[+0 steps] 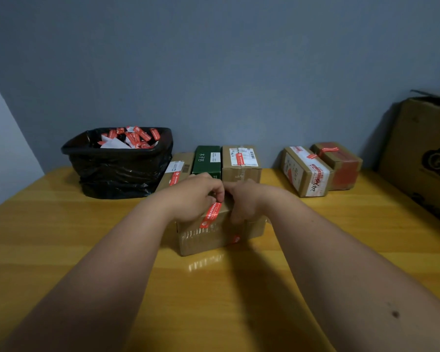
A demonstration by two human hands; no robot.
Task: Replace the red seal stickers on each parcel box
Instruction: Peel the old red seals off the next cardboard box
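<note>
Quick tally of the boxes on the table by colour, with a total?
Brown boxes: 5
Green box: 1
Large brown carton, right edge: 1
Total: 7

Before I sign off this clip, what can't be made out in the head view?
- Top of the front parcel box: covered by the left hand and right hand.
- Upper end of the red seal sticker: under the left fingers, so the grip is unclear.
- Sticker print: too small.
- Large carton: cut off by the right edge.
- Bin depth: hidden by scraps.
</note>
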